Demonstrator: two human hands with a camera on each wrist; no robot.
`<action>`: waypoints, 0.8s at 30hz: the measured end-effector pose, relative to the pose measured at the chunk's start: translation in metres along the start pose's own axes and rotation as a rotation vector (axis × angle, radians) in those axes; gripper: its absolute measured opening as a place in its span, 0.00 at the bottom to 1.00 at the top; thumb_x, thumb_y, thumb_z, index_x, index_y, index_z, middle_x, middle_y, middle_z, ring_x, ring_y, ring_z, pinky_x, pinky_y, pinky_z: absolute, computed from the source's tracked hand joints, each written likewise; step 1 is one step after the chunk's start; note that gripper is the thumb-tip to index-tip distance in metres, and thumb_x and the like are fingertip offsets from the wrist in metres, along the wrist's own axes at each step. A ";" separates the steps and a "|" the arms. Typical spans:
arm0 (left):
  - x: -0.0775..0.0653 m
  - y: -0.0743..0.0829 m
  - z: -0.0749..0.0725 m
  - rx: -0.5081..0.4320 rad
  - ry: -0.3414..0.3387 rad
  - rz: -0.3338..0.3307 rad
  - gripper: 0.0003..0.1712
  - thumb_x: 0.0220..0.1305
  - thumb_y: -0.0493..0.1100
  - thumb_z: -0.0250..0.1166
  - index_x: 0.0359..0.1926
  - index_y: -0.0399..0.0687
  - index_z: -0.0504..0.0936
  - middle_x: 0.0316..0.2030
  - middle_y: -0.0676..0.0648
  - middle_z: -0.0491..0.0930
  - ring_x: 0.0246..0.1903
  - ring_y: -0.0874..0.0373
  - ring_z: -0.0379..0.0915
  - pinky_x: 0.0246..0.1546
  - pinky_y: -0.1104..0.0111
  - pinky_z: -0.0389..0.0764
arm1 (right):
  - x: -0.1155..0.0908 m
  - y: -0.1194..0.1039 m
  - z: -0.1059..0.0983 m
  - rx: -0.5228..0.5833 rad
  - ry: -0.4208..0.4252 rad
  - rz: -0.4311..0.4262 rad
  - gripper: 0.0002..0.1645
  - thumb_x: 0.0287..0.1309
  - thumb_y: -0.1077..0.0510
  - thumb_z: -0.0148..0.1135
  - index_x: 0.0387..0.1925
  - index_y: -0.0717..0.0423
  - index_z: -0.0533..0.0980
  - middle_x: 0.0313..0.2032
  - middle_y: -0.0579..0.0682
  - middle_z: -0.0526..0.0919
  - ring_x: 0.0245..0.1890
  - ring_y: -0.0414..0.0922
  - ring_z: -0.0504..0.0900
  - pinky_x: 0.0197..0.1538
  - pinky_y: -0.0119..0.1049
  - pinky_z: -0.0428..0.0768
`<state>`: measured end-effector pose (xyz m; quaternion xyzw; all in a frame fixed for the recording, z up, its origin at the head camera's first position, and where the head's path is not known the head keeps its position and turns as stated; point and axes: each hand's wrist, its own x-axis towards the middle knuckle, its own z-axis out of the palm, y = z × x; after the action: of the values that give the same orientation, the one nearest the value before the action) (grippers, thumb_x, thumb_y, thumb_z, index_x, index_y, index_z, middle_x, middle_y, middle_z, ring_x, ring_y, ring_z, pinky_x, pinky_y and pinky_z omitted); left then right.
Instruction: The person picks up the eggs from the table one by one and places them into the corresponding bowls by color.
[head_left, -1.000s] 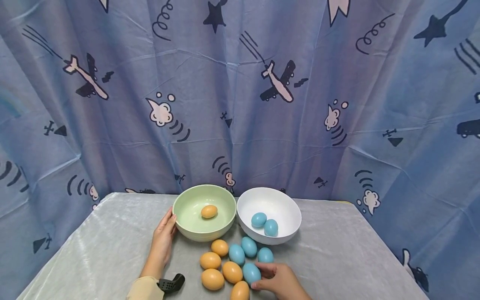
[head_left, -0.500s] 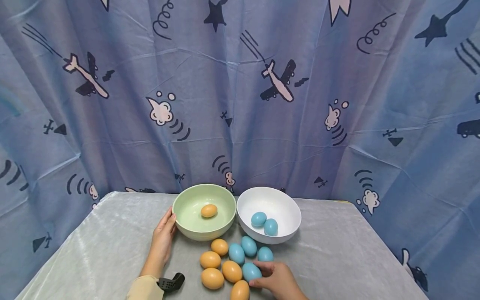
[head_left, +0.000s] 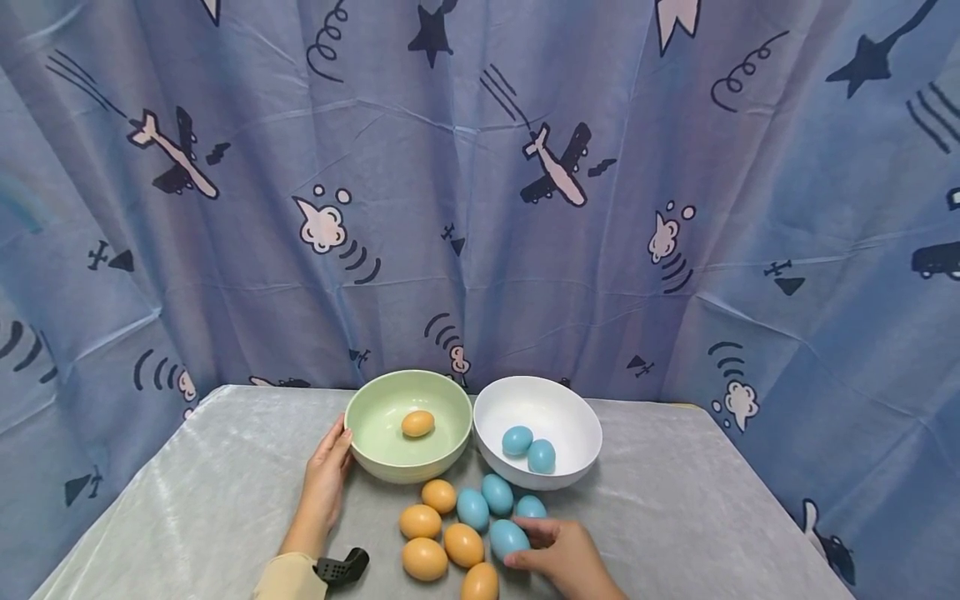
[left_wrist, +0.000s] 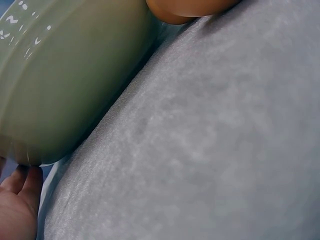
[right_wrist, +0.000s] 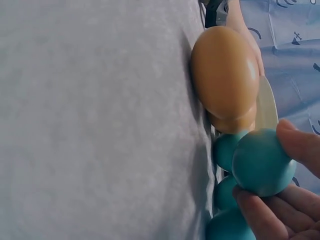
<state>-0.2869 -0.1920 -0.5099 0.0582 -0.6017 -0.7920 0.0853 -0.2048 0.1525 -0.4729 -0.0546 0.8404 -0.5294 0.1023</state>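
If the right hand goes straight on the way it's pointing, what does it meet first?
Past the blue egg in the right hand's grip, likely the next blue egg to the left, or the orange egg beside that. The held egg's height is unclear; it might pass over them.

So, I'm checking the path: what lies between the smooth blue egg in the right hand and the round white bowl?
Two more blue eggs lie side by side on the grey cloth before the bowl, seen in the head view.
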 end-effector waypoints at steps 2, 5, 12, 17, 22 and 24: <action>0.000 -0.001 0.000 0.005 -0.001 -0.001 0.34 0.79 0.47 0.48 0.78 0.43 0.49 0.79 0.46 0.47 0.78 0.52 0.43 0.80 0.56 0.50 | -0.001 0.000 -0.001 0.010 0.000 -0.003 0.34 0.44 0.54 0.80 0.52 0.67 0.81 0.44 0.58 0.89 0.43 0.43 0.86 0.44 0.37 0.87; 0.000 -0.001 0.000 0.005 -0.003 -0.003 0.34 0.79 0.47 0.48 0.78 0.43 0.49 0.79 0.46 0.47 0.78 0.52 0.42 0.80 0.56 0.50 | -0.001 0.000 -0.002 0.030 0.003 -0.012 0.34 0.44 0.56 0.80 0.52 0.68 0.81 0.45 0.59 0.89 0.43 0.42 0.86 0.44 0.36 0.87; 0.000 0.000 0.001 0.002 -0.004 0.007 0.34 0.79 0.47 0.48 0.78 0.43 0.49 0.79 0.45 0.47 0.78 0.52 0.43 0.79 0.56 0.51 | -0.001 -0.003 -0.006 0.026 0.018 -0.009 0.34 0.44 0.54 0.80 0.52 0.67 0.81 0.47 0.60 0.88 0.44 0.46 0.87 0.44 0.36 0.88; -0.001 0.001 0.000 0.018 -0.006 0.011 0.34 0.79 0.48 0.48 0.79 0.45 0.49 0.79 0.46 0.47 0.78 0.52 0.43 0.79 0.56 0.51 | -0.001 -0.008 -0.009 0.021 0.024 0.021 0.35 0.45 0.52 0.80 0.53 0.67 0.81 0.49 0.61 0.86 0.46 0.50 0.87 0.46 0.40 0.88; -0.001 0.001 -0.001 0.021 -0.009 0.013 0.34 0.79 0.48 0.47 0.79 0.46 0.49 0.79 0.47 0.47 0.78 0.52 0.42 0.79 0.56 0.51 | -0.001 -0.013 -0.011 0.021 0.048 0.031 0.35 0.44 0.52 0.81 0.53 0.66 0.81 0.50 0.61 0.86 0.46 0.50 0.87 0.45 0.41 0.88; -0.001 0.001 -0.001 0.023 -0.008 0.010 0.34 0.79 0.48 0.47 0.79 0.46 0.49 0.79 0.47 0.47 0.78 0.52 0.42 0.79 0.56 0.51 | -0.002 -0.014 -0.012 0.028 0.049 0.031 0.36 0.44 0.52 0.81 0.53 0.66 0.81 0.51 0.61 0.86 0.46 0.49 0.88 0.45 0.40 0.88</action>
<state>-0.2856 -0.1927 -0.5095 0.0529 -0.6113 -0.7849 0.0864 -0.2062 0.1576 -0.4546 -0.0271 0.8359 -0.5407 0.0907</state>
